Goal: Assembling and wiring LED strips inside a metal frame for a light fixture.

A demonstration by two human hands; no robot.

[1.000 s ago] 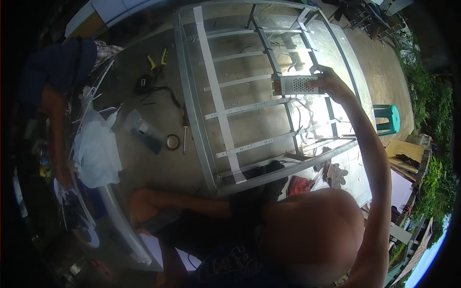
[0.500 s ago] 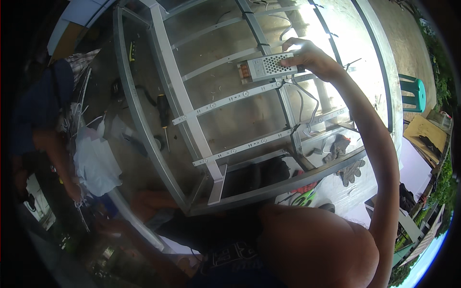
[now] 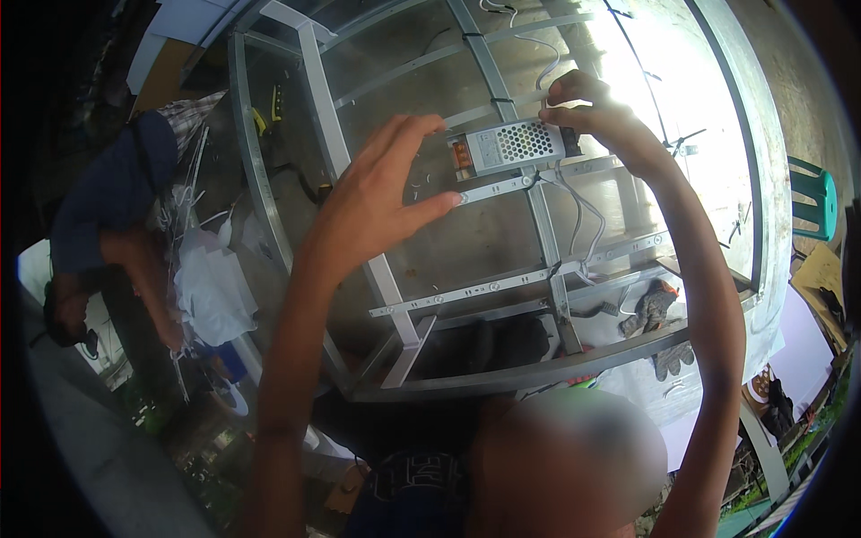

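A silver power supply point(image 3: 525, 148) with a perforated cover and an orange terminal block lies across a metal bar of the frame point(image 3: 546, 233). My right hand point(image 3: 596, 117) is at its upper right edge, thumb against the casing and fingers curled beyond it. My left hand point(image 3: 368, 184) hovers open near the terminal end, fingers spread, with the thumb tip near a strip of LEDs point(image 3: 489, 190). A second LED strip point(image 3: 466, 293) crosses the frame closer to me. White wires point(image 3: 583, 215) hang at the right end of the strips.
A person point(image 3: 117, 197) in a blue shirt is at the left, beside white plastic point(image 3: 215, 291). Grey gloves point(image 3: 650, 305) lie at the lower right. A green plastic chair point(image 3: 812, 202) stands at the far right. A yellow-handled tool point(image 3: 276, 103) lies beyond the left rail.
My left hand has come in from the left, open, toward the terminal end. My right thumb has moved from the perforated cover to the upper edge. The whole view has shifted a little.
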